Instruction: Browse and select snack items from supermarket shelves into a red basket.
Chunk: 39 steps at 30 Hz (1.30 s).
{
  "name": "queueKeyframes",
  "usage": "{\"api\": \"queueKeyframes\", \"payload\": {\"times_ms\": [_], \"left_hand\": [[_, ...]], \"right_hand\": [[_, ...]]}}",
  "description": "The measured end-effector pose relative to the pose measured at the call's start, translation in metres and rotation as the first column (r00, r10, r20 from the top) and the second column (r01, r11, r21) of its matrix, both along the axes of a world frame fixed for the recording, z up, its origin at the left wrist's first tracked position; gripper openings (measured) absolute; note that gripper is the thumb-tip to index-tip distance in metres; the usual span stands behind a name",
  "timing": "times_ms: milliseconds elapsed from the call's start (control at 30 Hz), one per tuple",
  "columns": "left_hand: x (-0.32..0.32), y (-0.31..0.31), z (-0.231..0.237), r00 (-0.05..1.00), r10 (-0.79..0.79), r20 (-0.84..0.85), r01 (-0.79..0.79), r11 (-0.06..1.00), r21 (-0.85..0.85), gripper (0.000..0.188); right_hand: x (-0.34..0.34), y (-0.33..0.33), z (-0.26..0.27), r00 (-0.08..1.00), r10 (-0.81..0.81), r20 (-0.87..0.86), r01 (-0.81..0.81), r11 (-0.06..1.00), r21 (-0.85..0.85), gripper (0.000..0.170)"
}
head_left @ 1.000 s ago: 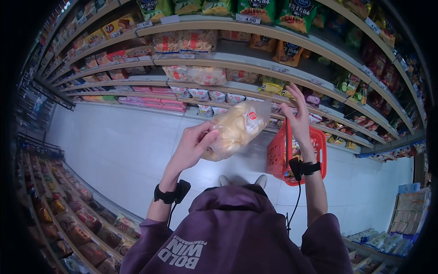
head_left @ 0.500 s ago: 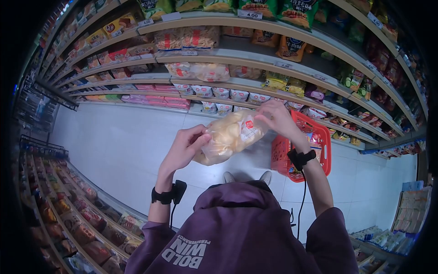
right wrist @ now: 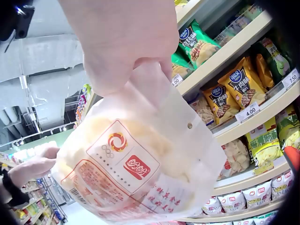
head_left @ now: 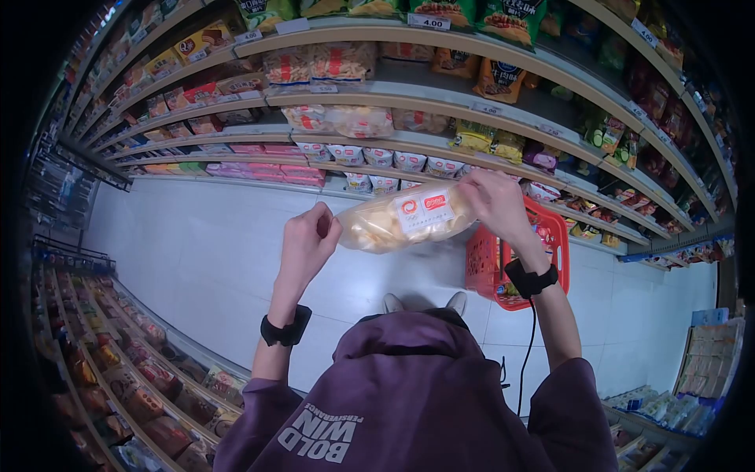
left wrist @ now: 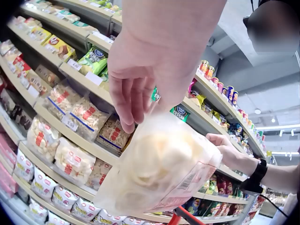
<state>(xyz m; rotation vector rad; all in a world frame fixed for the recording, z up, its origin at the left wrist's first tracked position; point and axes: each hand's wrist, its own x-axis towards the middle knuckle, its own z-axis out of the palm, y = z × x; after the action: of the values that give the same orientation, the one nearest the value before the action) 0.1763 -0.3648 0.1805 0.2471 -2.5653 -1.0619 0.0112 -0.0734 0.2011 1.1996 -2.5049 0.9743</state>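
Observation:
A clear bag of pale, rounded snacks [head_left: 405, 219] is stretched between both hands, its white label with red logos turned upward. The left hand [head_left: 309, 242] pinches the bag's left end; in the left wrist view its thumb meets the bag's top while the other fingers hang curled. At the opposite end the right hand [head_left: 499, 206] grips the bag with bent fingers. The right wrist view shows the printed face of the bag [right wrist: 126, 159] hanging under the right hand [right wrist: 126, 51].
A red shopping basket [head_left: 477, 263] with packages inside stands on the floor at the right, partly under the right forearm. Curved shelves [head_left: 346, 98] of snack bags run across the front, with more shelving [head_left: 141, 354] at the lower left. Shoes show below.
The right hand has moved from above the basket onto the bag's right end. The bag has turned more level with its label up, and the left hand has shifted slightly up along its end.

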Motion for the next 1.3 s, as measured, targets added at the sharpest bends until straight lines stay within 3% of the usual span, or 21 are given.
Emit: {"api": "queueKeyframes", "payload": {"times_ms": [67,133,233,333,433,533,633,733,833,967,1067,1133,1167,1200,1233,1300], "left_hand": [[-0.003,0.006,-0.018,0.997,0.077,0.017,-0.079,0.979,0.187,0.026],[-0.003,0.019,-0.037,0.984,0.146,0.100,-0.175,0.880,0.442,0.034],[0.002,0.032,-0.061,0.936,-0.011,0.353,-0.290,0.544,0.787,0.046],[-0.001,0.041,-0.071,0.843,-0.281,0.458,-0.381,0.287,0.879,0.047],[-0.009,0.044,-0.089,0.853,-0.312,0.418,-0.379,0.179,0.908,0.039],[-0.013,0.036,-0.103,0.919,-0.279,0.278,-0.208,0.257,0.944,0.038],[-0.012,0.021,-0.084,0.897,-0.279,0.342,-0.183,0.470,0.863,0.041],[-0.017,0.009,-0.067,0.914,-0.249,0.320,-0.134,0.559,0.819,0.037],[-0.019,-0.001,-0.068,0.926,-0.208,0.315,-0.138,0.589,0.796,0.035],[-0.020,0.004,-0.060,0.958,-0.120,0.262,-0.168,0.505,0.847,0.034],[-0.018,0.007,-0.064,0.956,-0.015,0.292,-0.229,0.581,0.781,0.033],[-0.015,0.016,-0.065,0.956,0.282,0.087,-0.291,0.854,0.431,0.033],[-0.012,0.021,-0.066,0.925,0.374,-0.063,-0.353,0.909,0.220,0.033],[-0.009,0.026,-0.072,0.939,0.318,-0.127,-0.299,0.943,0.148,0.028],[-0.013,0.034,-0.065,0.959,0.169,-0.228,-0.168,0.985,0.022,0.028],[-0.020,0.053,-0.051,0.919,-0.152,-0.364,0.059,0.965,-0.255,0.036]], "right_hand": [[0.005,0.000,0.006,1.000,-0.029,0.009,0.029,0.999,0.031,0.011],[0.008,-0.003,0.013,0.999,-0.040,-0.020,0.040,0.999,0.027,0.010],[0.015,-0.006,0.017,0.996,-0.055,-0.075,0.055,0.998,-0.003,0.009],[0.014,-0.006,0.014,0.995,-0.075,-0.071,0.075,0.997,-0.005,0.010],[0.014,-0.007,0.011,0.995,-0.049,-0.090,0.048,0.999,-0.013,0.011],[0.016,-0.004,0.008,0.990,-0.096,-0.106,0.099,0.995,0.027,0.011],[0.012,0.006,0.002,0.975,-0.209,-0.076,0.214,0.974,0.070,0.011],[0.006,0.012,-0.012,0.968,-0.249,0.013,0.246,0.963,0.109,0.012],[0.014,0.006,-0.013,0.964,-0.256,0.066,0.250,0.964,0.085,0.014],[0.013,0.003,-0.010,0.956,-0.257,0.142,0.248,0.965,0.080,0.016],[0.012,0.003,-0.010,0.940,-0.270,0.207,0.247,0.960,0.129,0.017],[0.015,0.001,-0.007,0.943,-0.258,0.210,0.229,0.962,0.151,0.016],[0.018,-0.002,-0.004,0.950,-0.243,0.196,0.214,0.964,0.155,0.016],[0.020,-0.005,-0.002,0.957,-0.229,0.180,0.201,0.966,0.159,0.016],[0.021,-0.008,-0.002,0.965,-0.213,0.155,0.184,0.966,0.182,0.016],[0.022,-0.015,-0.001,0.981,-0.166,0.104,0.138,0.963,0.233,0.018]]}}
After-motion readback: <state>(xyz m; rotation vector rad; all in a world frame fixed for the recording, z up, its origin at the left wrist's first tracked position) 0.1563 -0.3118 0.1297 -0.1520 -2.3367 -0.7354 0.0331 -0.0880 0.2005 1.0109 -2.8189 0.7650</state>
